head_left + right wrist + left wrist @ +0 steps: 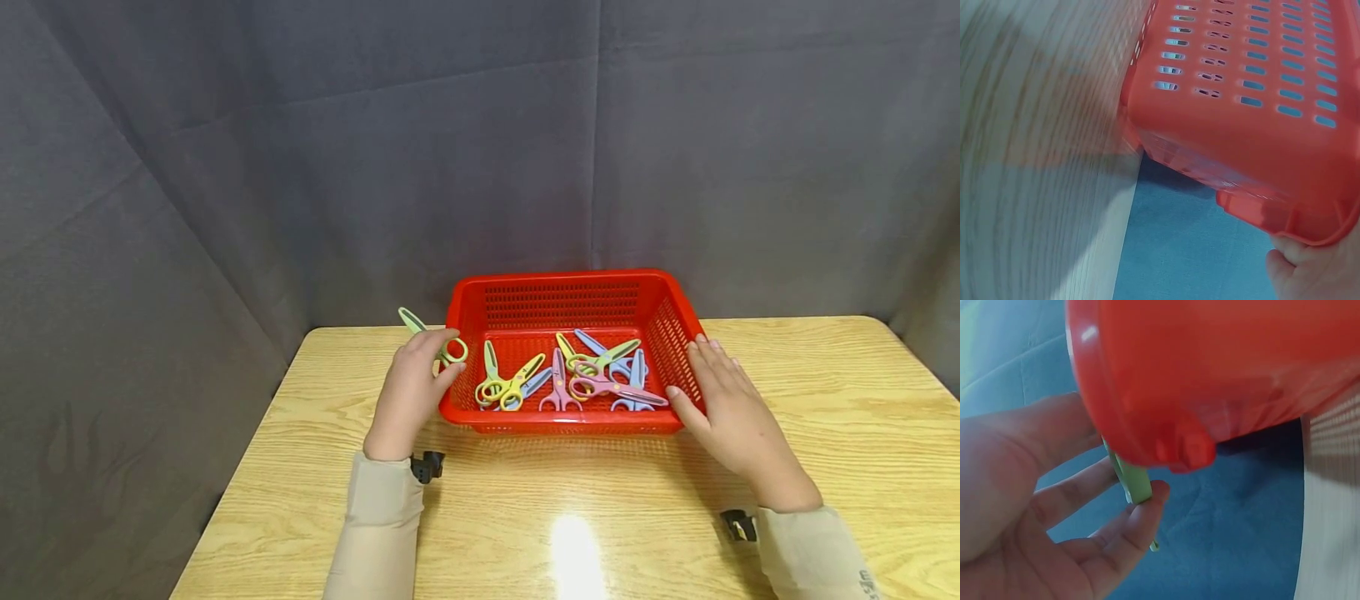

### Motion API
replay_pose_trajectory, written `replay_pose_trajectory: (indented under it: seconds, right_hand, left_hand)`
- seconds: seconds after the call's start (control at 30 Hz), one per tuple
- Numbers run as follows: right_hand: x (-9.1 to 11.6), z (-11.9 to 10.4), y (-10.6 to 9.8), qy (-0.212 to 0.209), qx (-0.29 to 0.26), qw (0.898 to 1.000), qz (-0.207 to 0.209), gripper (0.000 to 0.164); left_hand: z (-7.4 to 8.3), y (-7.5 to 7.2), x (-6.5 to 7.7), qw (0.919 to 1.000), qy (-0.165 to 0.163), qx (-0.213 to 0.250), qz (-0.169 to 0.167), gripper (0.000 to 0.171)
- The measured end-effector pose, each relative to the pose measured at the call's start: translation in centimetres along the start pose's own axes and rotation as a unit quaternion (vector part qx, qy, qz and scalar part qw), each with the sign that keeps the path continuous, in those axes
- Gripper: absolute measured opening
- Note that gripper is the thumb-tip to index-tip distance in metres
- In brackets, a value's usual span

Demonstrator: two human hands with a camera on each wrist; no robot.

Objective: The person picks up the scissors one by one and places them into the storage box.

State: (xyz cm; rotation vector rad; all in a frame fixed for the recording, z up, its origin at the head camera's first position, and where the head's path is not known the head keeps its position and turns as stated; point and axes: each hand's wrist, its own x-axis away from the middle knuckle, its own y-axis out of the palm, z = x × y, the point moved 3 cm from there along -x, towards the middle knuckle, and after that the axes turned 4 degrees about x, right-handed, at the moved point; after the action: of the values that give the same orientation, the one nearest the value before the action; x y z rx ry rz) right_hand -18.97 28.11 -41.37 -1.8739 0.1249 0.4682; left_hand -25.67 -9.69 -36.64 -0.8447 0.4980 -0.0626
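A red plastic basket [558, 427] holds several pairs of scissors in yellow, green, blue and pink, among them yellow scissors [521, 382] and pink scissors [557, 382]. At its left rim, my left hand [414, 379] holds a pair of green scissors [411, 319], blade pointing up and away to the left, finger loops toward the basket. The left wrist view shows the green scissors [1138, 483] between the fingers, partly hidden behind the rim. My right hand [731, 421] rests on the basket's right rim, fingers extended along it and thumb at the near corner.
The basket stands toward the back of a light wooden table [480, 517]. A dark grey curtain [450, 167] hangs behind the table and along its left side. Small black devices are strapped at both wrists.
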Motion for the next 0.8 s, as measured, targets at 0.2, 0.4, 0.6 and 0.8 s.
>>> replay_pose_trajectory:
  seconds: [0.2,0.4,0.6,0.8]
  right_hand:
    - [0.1,0.1,0.1,0.003,-0.006,1.000,-0.003,0.070]
    - [0.1,0.1,0.1,0.004,-0.008,1.000,-0.004,0.070]
    - [0.1,0.1,0.1,0.003,-0.010,1.000,-0.002,0.070]
    - [0.0,0.1,0.1,0.002,-0.013,1.000,0.000,0.070]
  left_hand:
    - [1.0,0.7,-0.1,0.9998,0.014,-0.005,-0.010,0.043]
    - [1.8,1.5,-0.1,0.9991,0.035,-0.010,-0.022,0.044]
    - [2.3,2.3,-0.3,0.9974,0.044,-0.031,-0.049,0.045]
    - [2.7,3.2,-0.7,0.9952,0.042,-0.042,-0.078,0.045]
